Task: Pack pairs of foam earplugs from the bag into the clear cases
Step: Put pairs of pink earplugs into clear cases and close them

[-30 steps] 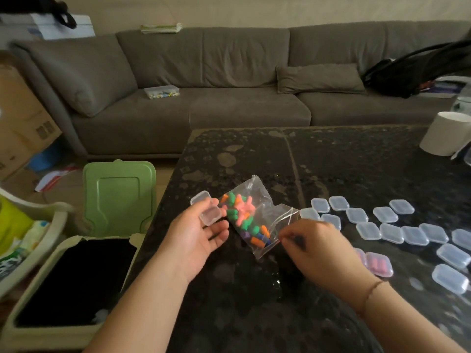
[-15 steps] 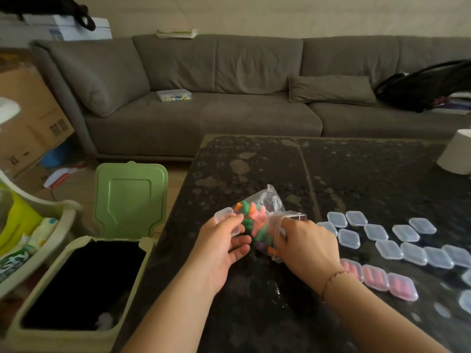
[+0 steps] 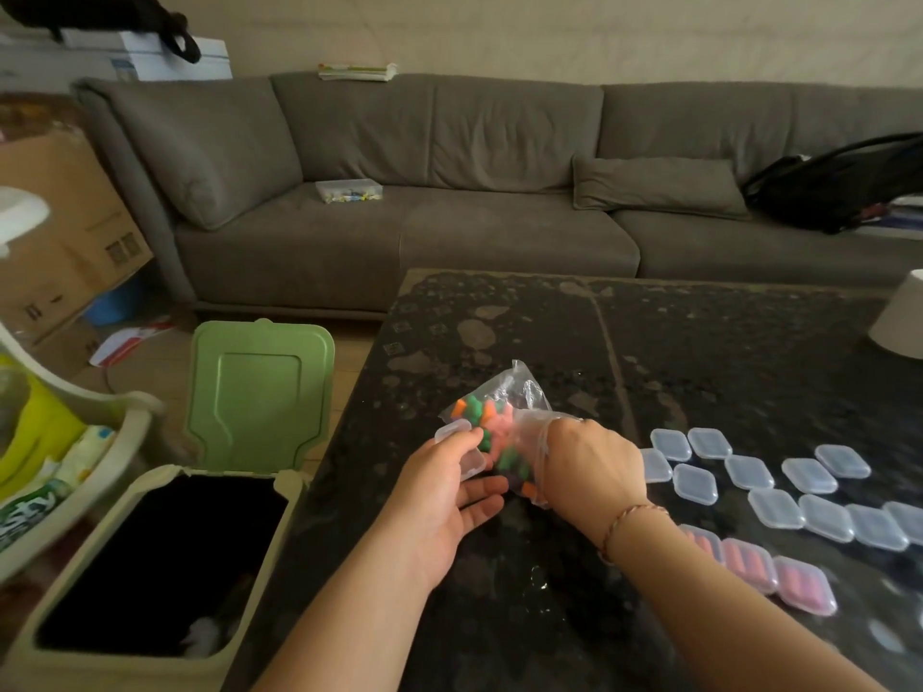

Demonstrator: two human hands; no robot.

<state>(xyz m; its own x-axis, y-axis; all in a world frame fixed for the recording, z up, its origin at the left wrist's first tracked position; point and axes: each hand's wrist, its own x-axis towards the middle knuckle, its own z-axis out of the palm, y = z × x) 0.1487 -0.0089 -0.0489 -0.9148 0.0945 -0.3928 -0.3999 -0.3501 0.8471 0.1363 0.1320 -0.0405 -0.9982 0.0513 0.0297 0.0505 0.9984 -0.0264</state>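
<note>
A clear plastic bag [image 3: 504,392] of orange, green, pink and purple foam earplugs lies on the dark table [image 3: 699,352]. My right hand [image 3: 592,467] has its fingers pushed into the bag's mouth; the fingertips are hidden inside. My left hand [image 3: 444,496] holds a small open clear case [image 3: 457,434] against the bag's left side. Several empty clear cases [image 3: 759,472] lie to the right. Three cases filled with pink earplugs [image 3: 749,561] sit in a row beside my right forearm.
A green-lidded bin [image 3: 259,392] stands open on the floor left of the table. A white cup [image 3: 899,317] sits at the table's far right edge. A grey sofa [image 3: 449,192] runs behind, with a black bag [image 3: 839,187] on it.
My right hand has gone from pinching the bag's opening to reaching inside it. My left hand with the case has closed in against the bag. The camera view has shifted left.
</note>
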